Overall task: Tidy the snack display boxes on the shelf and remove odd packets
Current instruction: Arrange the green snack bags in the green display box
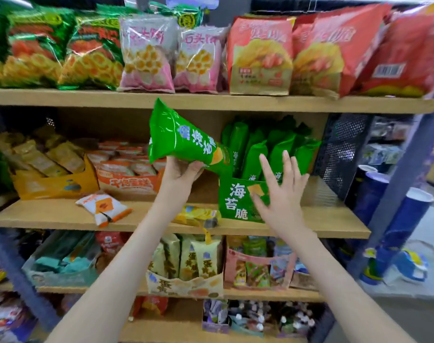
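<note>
— What is the left hand (180, 170) doing?

— It grips a glossy green foil packet (181, 139) from below, fingers curled round the lower end. The packet is long and pillow-shaped. It is tilted, with its crimped top up and to the left of the hand.

— And the right hand (282, 191)?

— Released, fingers straight and spread, holding nothing. It is held flat before the printed front of the green cardboard display box (232, 201). I cannot tell whether it touches the card.

— What is in that box?

— Just above the right fingertips, slim green packets (255, 149) stand upright in a row, shiny and creased.

— Anything loose?

— Below and to the left of the left hand, a small puffy white-and-orange packet (103, 207) lies flat on the matte wooden shelf (161, 226). Under the left wrist, a flat yellow packet (198, 215) lies near the shelf's front edge, just beside the green box.

— Other boxes?

— Left of the left hand sits an orange cardboard box (129, 184) of small sealed packs. Beyond it is a yellow cardboard box (55, 185) holding long tan wrappers that lean. Right of the right hand stands a black perforated metal panel (342, 154).
</note>
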The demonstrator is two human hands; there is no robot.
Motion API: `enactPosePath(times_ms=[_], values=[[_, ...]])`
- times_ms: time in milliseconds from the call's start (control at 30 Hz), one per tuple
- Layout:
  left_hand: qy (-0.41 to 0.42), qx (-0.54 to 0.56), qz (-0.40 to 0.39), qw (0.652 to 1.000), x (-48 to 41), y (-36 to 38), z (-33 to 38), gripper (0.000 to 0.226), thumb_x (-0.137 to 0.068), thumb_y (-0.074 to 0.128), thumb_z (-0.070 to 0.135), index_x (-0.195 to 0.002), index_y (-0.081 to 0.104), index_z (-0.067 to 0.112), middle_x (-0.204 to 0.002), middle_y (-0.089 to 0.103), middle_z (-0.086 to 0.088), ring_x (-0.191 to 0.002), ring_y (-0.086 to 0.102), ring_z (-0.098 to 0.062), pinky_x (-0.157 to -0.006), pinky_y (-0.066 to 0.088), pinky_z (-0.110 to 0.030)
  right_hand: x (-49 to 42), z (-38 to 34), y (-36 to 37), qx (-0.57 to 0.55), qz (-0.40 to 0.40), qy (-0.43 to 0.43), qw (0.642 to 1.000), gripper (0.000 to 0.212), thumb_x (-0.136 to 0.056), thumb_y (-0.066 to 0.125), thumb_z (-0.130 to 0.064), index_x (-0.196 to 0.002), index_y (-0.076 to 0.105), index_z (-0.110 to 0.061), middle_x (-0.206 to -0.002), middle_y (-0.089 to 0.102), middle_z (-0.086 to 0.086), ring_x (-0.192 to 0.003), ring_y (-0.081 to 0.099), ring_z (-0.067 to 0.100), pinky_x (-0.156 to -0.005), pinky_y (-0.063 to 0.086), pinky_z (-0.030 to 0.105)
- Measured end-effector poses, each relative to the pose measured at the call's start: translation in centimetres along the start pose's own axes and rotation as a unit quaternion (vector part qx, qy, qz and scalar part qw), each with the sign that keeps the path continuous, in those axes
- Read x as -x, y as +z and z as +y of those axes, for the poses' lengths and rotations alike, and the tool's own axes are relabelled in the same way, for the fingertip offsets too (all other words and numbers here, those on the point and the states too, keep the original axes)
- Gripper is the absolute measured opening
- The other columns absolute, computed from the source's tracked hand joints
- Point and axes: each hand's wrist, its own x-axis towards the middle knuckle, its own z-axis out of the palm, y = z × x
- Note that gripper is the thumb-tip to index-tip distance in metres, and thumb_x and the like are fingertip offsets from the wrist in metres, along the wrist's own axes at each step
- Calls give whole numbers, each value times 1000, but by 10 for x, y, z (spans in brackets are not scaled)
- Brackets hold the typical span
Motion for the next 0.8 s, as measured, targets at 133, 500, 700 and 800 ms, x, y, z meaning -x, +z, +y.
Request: enactPosePath(times_ms=[133,500,700,800], values=[[13,-87,-22,996,-17,14,-15,36,-98,43,-6,-110,41,29,-113,55,12,-104,57,0,-105,44,-40,-7,23,15,36,-13,8,999,78,-87,66,-45,-152,24,-29,-156,8,14,-144,7,37,-103,14,75],[92,-276,-55,955,-52,17,-20,23,-96,54,0,-114,58,13,-100,55,20,-101,55,-5,-81,34,4,-11,30,19,49,9,-20,999,69,-94,39,-49,-154,8,-35,-158,6,14,-146,6,37,-109,17,69],[56,-263,-108,957,-53,5,-29,30,-94,57,8,-107,48,34,-105,56,24,-92,51,27,-81,38,2,-23,23,25,80,21,-34,996,76,-90,58,-38,-152,15,-37,-157,6,15,-145,7,41,-103,15,75],[46,-226,-90,969,-55,5,-28,29,-96,53,9,-111,41,31,-107,53,23,-88,50,30,-77,37,3,-22,21,27,96,23,-24,995,71,-90,51,-40,-152,16,-36,-156,9,15,-144,9,41,-103,18,76]])
